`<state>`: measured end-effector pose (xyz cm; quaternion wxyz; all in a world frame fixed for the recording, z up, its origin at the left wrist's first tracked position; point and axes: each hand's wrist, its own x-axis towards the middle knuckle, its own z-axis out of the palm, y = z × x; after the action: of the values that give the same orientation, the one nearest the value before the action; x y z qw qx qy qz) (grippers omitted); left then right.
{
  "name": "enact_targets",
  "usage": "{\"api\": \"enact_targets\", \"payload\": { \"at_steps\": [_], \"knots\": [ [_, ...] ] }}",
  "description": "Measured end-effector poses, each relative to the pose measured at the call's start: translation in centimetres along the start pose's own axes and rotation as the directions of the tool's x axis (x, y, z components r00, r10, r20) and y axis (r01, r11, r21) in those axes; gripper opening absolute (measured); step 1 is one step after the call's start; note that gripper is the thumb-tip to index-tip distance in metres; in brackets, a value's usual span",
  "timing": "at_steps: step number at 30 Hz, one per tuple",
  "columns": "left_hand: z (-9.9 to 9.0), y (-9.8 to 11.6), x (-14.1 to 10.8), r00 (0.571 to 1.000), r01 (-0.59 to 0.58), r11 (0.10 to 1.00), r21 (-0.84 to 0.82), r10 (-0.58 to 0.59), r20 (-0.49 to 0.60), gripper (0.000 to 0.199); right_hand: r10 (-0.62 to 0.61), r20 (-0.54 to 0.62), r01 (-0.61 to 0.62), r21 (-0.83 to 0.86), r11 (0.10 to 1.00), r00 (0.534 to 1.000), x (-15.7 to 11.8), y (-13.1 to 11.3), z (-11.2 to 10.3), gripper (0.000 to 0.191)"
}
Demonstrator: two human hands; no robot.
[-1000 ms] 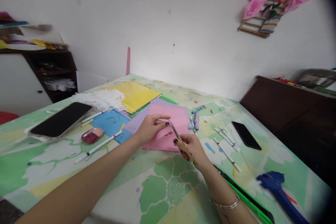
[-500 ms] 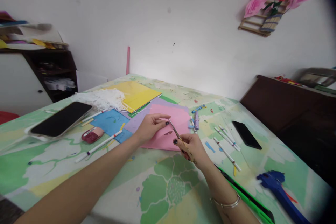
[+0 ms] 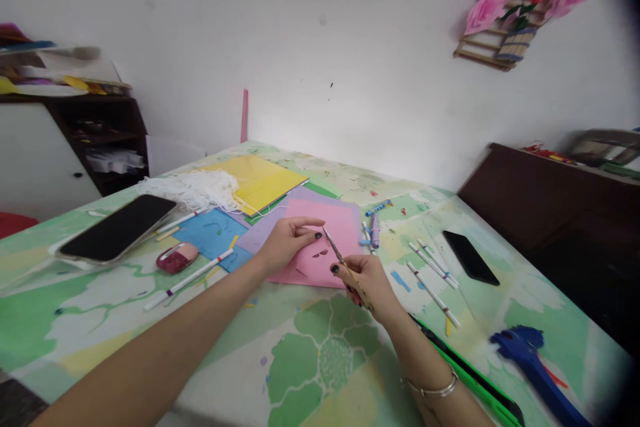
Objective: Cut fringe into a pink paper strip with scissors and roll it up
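My right hand [image 3: 369,283] grips a pair of scissors [image 3: 341,258] with gold-coloured handles, its fingers around the handles. The blades point up and left, their tips close to the fingers of my left hand [image 3: 287,243]. That hand has thumb and index finger brought near each other above a pink sheet [image 3: 345,227]; whatever lies between them is too small or too alike in colour to make out. Small dark red pieces [image 3: 320,253] show on the pink sheet below the blades. Under it lies a lilac sheet [image 3: 260,230].
Yellow sheets [image 3: 265,177], white string [image 3: 200,188] and a blue sheet [image 3: 205,233] lie to the left, with a phone [image 3: 117,227] and a dark red case [image 3: 176,257]. White sticks [image 3: 433,293], another phone [image 3: 470,257] and a blue tool [image 3: 530,360] are at right.
The scissors and both hands shift only slightly. The dark red pieces on the pink sheet show a little more fully now.
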<state>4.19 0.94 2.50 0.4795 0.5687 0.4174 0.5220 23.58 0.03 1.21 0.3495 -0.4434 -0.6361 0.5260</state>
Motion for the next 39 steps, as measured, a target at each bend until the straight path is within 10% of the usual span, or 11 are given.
{"api": "enact_targets", "payload": {
  "at_steps": [13, 26, 39],
  "knots": [
    [1.6, 0.2, -1.0, 0.965, 0.113, 0.994, -0.003, -0.108, 0.239, 0.047, -0.198, -0.221, 0.235, 0.156, 0.959, 0.955, -0.3, -1.1, 1.1, 0.027],
    [2.4, -0.8, -1.4, 0.928, 0.169, 0.984, -0.062, -0.138, 0.347, 0.039, -0.302, -0.236, 0.289, -0.090, 0.953, 0.924, -1.0, -0.9, 1.4, 0.010],
    [-0.2, -0.2, 0.2, 0.989, 0.116, 0.982, 0.148, -0.129, 0.078, 0.033, -0.394, -0.446, 0.445, 0.012, 0.895, 0.804, -0.1, -1.7, -2.8, 0.015]
  ]
}}
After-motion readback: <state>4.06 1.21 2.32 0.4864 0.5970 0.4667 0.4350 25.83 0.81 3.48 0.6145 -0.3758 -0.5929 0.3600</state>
